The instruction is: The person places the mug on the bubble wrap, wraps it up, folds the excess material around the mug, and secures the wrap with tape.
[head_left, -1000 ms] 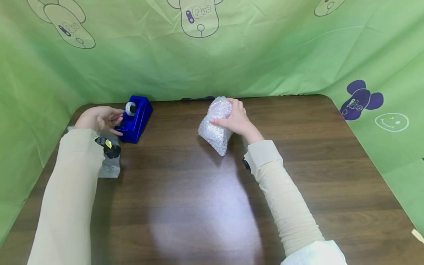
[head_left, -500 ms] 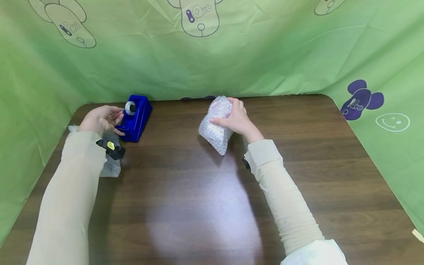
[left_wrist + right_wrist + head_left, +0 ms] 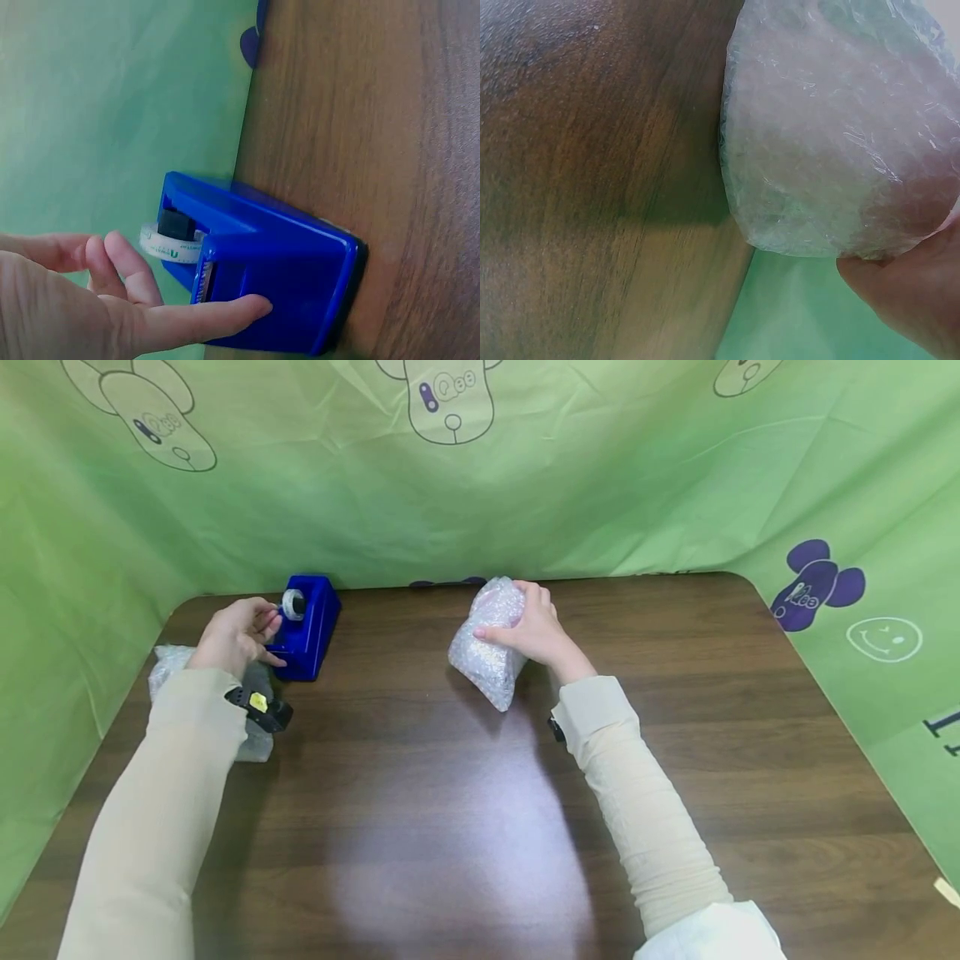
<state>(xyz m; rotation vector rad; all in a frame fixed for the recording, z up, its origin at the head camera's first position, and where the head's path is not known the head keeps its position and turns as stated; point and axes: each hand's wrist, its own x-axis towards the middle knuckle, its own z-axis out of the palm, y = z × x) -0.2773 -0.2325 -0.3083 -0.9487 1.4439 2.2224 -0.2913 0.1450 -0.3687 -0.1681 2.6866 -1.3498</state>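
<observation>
My left hand (image 3: 232, 639) is at the blue tape dispenser (image 3: 309, 631) at the back left. Its fingertips are bunched in a pinch beside the tape roll (image 3: 176, 246), where the end of the clear tape hardly shows. One straight finger rests against the dispenser's front, below the toothed cutter (image 3: 204, 282). My right hand (image 3: 536, 631) grips a bubble-wrapped bundle (image 3: 487, 647) near the table's back edge, thumb on the near side and fingers behind it. Whatever is inside the wrap is blurred by it. In the right wrist view the bubble wrap (image 3: 817, 135) fills the upper right.
A second bubble-wrapped piece (image 3: 258, 745) lies on the left of the brown wooden table (image 3: 442, 827), partly beneath my left forearm. Green printed cloth (image 3: 600, 485) hangs along the back and both sides.
My left hand and wrist have shifted slightly to the right, uncovering more of the wrapped piece on the left. The dispenser has edged slightly left. My right hand keeps still on its bundle.
</observation>
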